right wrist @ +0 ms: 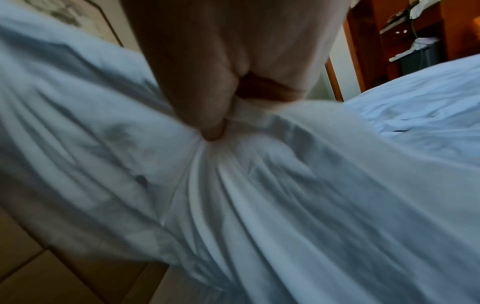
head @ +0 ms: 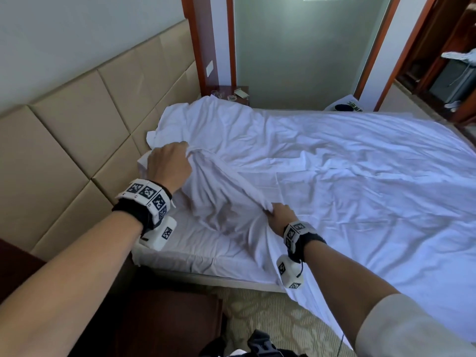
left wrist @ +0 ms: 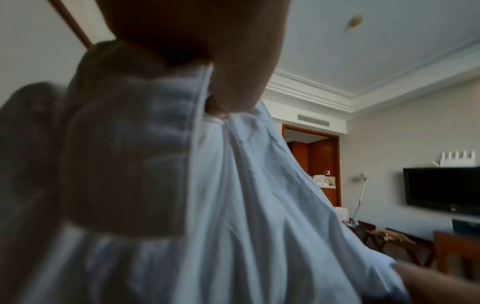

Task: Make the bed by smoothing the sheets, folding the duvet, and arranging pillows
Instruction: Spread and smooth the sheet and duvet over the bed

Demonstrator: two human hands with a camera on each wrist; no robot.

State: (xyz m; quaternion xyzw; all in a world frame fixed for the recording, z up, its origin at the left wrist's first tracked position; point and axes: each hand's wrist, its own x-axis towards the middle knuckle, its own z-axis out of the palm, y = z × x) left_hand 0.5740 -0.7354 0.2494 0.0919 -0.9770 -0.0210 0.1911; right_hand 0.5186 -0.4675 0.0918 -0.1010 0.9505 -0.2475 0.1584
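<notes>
A wrinkled white sheet [head: 334,161] covers the bed and hangs over its near side. My left hand [head: 170,163] grips a bunched fold of it near the headboard, lifted off the mattress [head: 185,253]. My right hand [head: 279,219] grips the same edge lower down, near the bed's front side. In the left wrist view my left hand [left wrist: 215,107] pinches the hemmed sheet [left wrist: 233,205]. In the right wrist view my right hand [right wrist: 221,119] clutches gathered sheet [right wrist: 259,195]. No pillow shows.
A tan padded headboard [head: 77,124] runs along the left. A dark wooden nightstand [head: 229,92] with glasses stands behind the bed, by a frosted glass panel [head: 296,52]. Dark furniture [head: 154,318] and patterned carpet [head: 257,318] lie at my feet. A television [left wrist: 441,189] hangs opposite.
</notes>
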